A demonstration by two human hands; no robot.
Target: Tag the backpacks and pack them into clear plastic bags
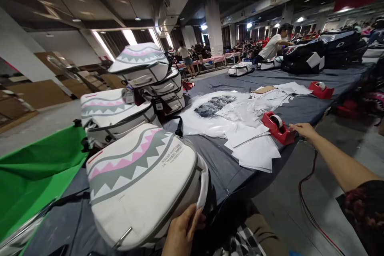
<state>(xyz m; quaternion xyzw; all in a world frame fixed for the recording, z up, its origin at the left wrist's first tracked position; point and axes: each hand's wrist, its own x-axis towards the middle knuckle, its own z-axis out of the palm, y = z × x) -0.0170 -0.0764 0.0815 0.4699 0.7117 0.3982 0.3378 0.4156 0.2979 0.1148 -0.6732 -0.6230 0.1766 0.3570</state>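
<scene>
The left hand grips the white backpack, lettered "SHARK CENTRAL", at seven o'clock; the right hand meets the red tape dispenser at three, grasp unclear. Stacked backpacks stand at ten, paper sheets at four.

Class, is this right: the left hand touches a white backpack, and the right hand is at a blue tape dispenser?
Not blue: the head view shows a red tape dispenser at the right hand; the left hand does touch a white backpack.
</scene>
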